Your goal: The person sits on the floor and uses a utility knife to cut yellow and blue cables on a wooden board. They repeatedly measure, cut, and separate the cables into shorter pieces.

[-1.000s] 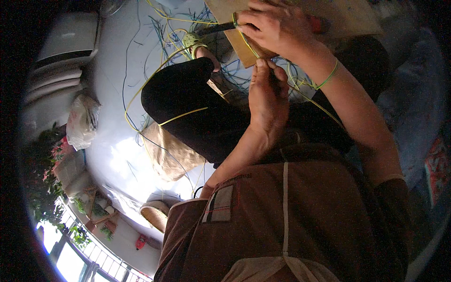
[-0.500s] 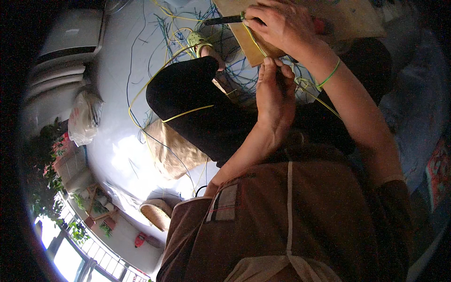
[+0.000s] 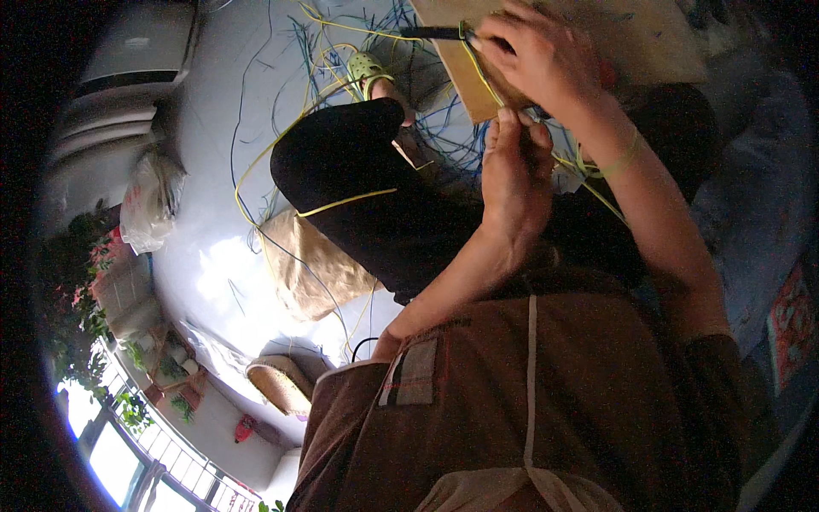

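My left hand (image 3: 517,175) is closed, its thumb and fingertips pinching a yellow wire (image 3: 483,75) at the near corner of a wooden board (image 3: 465,90). From there the wire runs up along the board's left edge to a narrow dark bar (image 3: 431,33) that juts out past it. My right hand (image 3: 546,64) curls at the bar's inner end, where the wire bends around it. Its fingers look closed on the wire, though the fingertips are partly hidden. More yellow wire (image 3: 607,198) trails away beneath my right forearm.
Blue, green and yellow wire scraps (image 3: 448,136) litter the floor around a green clog (image 3: 365,72). A yellow strand (image 3: 345,201) lies over my dark trouser leg. Beside it are a brown sack (image 3: 311,269) and a woven basket (image 3: 281,384). A plastic bag (image 3: 152,205) sits further left.
The board, bar and both hands sit slightly further right in the picture. My right fingers are a little further from the bar's end; my left hand keeps its pinch on the wire.
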A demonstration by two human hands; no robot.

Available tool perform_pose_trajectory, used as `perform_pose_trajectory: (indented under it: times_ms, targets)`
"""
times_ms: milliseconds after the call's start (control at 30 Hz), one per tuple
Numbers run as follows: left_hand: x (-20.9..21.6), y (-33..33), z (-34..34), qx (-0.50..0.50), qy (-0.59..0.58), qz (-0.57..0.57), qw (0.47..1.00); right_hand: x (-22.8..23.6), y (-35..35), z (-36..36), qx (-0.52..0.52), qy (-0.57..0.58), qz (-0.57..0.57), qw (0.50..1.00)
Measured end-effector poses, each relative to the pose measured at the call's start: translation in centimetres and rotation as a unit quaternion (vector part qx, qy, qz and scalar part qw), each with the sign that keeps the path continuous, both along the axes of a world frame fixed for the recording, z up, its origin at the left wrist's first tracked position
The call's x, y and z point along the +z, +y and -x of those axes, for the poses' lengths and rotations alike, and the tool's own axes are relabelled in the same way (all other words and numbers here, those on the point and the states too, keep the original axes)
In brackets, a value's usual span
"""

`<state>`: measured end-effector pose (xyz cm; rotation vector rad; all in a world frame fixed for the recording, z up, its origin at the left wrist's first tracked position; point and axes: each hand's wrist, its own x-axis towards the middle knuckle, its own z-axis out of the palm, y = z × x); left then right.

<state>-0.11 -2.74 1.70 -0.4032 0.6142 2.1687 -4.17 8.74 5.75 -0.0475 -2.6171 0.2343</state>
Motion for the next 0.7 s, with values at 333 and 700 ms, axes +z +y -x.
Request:
perform_pose_trajectory:
  times_ms: [333,700]
  targets:
    - [-0.2,0.5,-0.1,0.022,-0.022,0.024,0.999,0.0,0.3,0.5,-0.008,0.008,0.021,1.0]
    - [-0.3,0.4,0.0,0.002,-0.006,0.017,1.0,-1.2,2.7,0.6,-0.021,0.001,0.033,0.999]
